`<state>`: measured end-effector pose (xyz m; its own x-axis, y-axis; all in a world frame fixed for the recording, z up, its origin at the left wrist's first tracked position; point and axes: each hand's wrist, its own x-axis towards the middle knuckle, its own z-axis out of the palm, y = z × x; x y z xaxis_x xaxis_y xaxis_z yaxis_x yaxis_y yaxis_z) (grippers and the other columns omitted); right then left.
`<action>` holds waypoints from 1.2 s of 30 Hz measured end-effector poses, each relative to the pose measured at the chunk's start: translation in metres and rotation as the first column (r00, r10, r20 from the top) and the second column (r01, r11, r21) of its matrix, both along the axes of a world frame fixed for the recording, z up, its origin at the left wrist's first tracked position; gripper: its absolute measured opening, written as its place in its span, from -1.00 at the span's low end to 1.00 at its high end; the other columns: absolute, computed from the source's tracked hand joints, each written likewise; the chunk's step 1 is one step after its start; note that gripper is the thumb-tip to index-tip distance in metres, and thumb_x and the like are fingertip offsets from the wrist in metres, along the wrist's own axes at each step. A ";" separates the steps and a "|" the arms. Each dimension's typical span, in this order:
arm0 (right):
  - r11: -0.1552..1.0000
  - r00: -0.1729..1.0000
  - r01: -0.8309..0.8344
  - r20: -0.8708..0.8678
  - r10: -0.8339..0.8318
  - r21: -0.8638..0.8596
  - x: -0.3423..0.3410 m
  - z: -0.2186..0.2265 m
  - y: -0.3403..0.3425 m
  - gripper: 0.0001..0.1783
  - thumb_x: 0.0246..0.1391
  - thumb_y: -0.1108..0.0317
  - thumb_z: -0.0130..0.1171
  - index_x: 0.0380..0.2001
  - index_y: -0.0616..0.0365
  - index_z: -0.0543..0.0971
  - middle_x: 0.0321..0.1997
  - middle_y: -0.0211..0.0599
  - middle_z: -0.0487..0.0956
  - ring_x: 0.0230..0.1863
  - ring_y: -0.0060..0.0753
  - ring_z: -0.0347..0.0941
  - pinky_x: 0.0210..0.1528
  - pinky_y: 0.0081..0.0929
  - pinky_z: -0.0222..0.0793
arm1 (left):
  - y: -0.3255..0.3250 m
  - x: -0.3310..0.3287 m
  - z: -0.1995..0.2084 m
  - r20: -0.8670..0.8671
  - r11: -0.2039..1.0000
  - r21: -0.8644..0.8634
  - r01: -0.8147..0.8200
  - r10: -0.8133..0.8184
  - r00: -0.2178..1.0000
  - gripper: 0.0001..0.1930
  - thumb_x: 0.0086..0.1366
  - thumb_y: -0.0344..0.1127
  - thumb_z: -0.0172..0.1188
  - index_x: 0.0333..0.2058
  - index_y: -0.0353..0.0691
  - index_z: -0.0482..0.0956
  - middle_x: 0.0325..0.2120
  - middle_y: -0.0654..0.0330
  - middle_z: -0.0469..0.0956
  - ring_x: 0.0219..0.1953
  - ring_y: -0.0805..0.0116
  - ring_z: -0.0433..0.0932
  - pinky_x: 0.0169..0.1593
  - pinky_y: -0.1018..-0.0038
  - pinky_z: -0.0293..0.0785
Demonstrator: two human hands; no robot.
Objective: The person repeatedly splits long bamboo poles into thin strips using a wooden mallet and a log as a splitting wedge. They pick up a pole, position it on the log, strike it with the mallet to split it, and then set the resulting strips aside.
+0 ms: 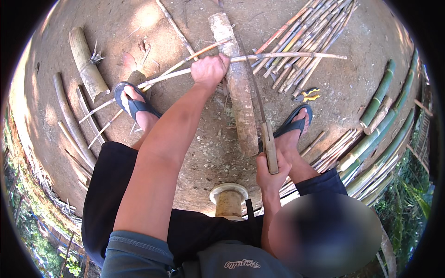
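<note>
My left hand (209, 70) is closed round a thin pale cane stick (296, 55), pressing it across a thick, rough log (240, 95) on the ground. A second, orange-brown stick (202, 51) crosses it just beyond my fist, its tip on the log. My right hand (272, 169) grips the wooden handle of a long, narrow-bladed tool (257, 92). Its dark blade, seen nearly edge-on, points away from me along the log's right side and crosses the pale stick. Whether the blade has teeth, I cannot tell.
A heap of cut sticks (308, 41) lies at far right, with yellow-handled pliers or cutters (307, 95) near it. Green bamboo poles (378, 95) line the right side. A bamboo section (87, 65) lies at left. My sandalled feet flank the log; a short ringed cylinder (228, 202) stands between my legs.
</note>
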<state>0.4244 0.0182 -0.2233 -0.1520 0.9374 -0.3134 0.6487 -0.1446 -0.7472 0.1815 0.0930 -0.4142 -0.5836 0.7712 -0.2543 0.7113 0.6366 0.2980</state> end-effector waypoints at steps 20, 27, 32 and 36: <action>0.998 0.999 -0.051 -0.005 0.052 0.045 0.003 -0.014 0.003 -0.89 -0.13 0.51 0.22 -0.62 0.27 0.49 -0.77 -0.36 0.39 -0.69 -0.72 0.29 -0.61 -0.59 0.24 | 0.004 -0.004 0.012 0.071 0.999 -0.051 0.010 -0.006 0.997 -0.37 0.37 -0.02 -0.28 -0.63 -0.25 0.67 -0.64 -0.11 0.59 -0.54 -0.08 0.63 -0.31 0.12 0.58; 1.000 1.000 -0.018 -0.024 0.018 -0.002 -0.010 -0.027 0.012 -0.89 -0.12 0.50 0.22 -0.60 0.27 0.50 -0.77 -0.37 0.41 -0.69 -0.73 0.32 -0.61 -0.59 0.25 | 0.006 -0.005 0.013 0.102 0.996 -0.092 0.019 -0.010 0.995 -0.38 0.37 0.00 -0.27 -0.57 -0.25 0.69 -0.58 -0.12 0.61 -0.47 -0.12 0.64 -0.25 0.11 0.57; 0.999 0.998 -0.032 -0.055 0.034 0.039 -0.010 -0.032 0.012 -0.90 -0.12 0.49 0.24 -0.59 0.26 0.52 -0.77 -0.38 0.42 -0.69 -0.72 0.33 -0.61 -0.58 0.27 | 0.009 -0.006 0.019 0.123 0.994 -0.108 0.017 -0.003 0.992 -0.37 0.38 0.00 -0.28 -0.58 -0.25 0.68 -0.56 -0.12 0.62 -0.43 -0.11 0.64 -0.21 0.13 0.57; 0.999 0.999 -0.031 -0.023 0.032 0.013 -0.019 -0.045 0.025 -0.90 -0.13 0.49 0.24 -0.60 0.25 0.52 -0.76 -0.37 0.43 -0.70 -0.70 0.35 -0.61 -0.56 0.29 | 0.006 -0.004 0.021 0.152 0.990 -0.136 0.030 -0.010 0.988 -0.38 0.38 -0.01 -0.29 -0.54 -0.25 0.69 -0.55 -0.13 0.62 -0.42 -0.09 0.65 -0.20 0.13 0.56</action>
<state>0.4051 0.0430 -0.2679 -0.1886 0.9360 -0.2973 0.6354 -0.1145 -0.7636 0.1773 0.0994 -0.3935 -0.5154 0.7340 -0.4423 0.6781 0.6649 0.3132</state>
